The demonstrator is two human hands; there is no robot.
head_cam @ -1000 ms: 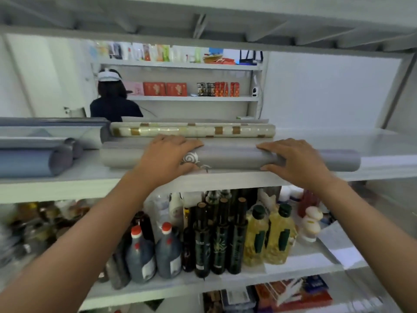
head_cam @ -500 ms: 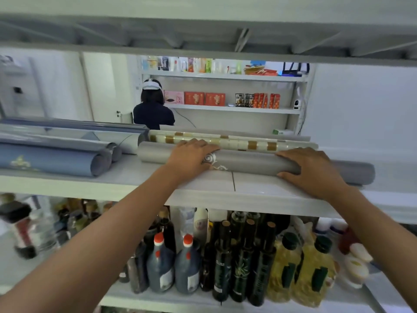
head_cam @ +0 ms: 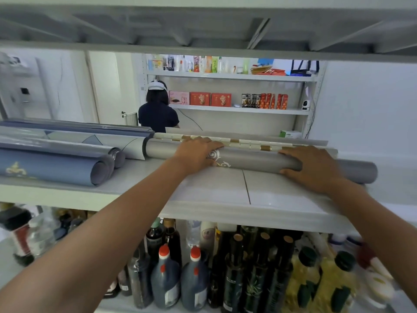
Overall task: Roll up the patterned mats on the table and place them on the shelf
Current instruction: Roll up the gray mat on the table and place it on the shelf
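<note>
Bright, even light is filling everything.
Bottles [head_cam: 381,283] at four o'clock are smearing; frame edges are bowing.

Bare shelf [head_cam: 225,190] strip open along the near edge; blue rolls [head_cam: 52,168] crowd the left; grey roll [head_cam: 255,160] and checked roll [head_cam: 248,144] behind it bar the far side.
</note>
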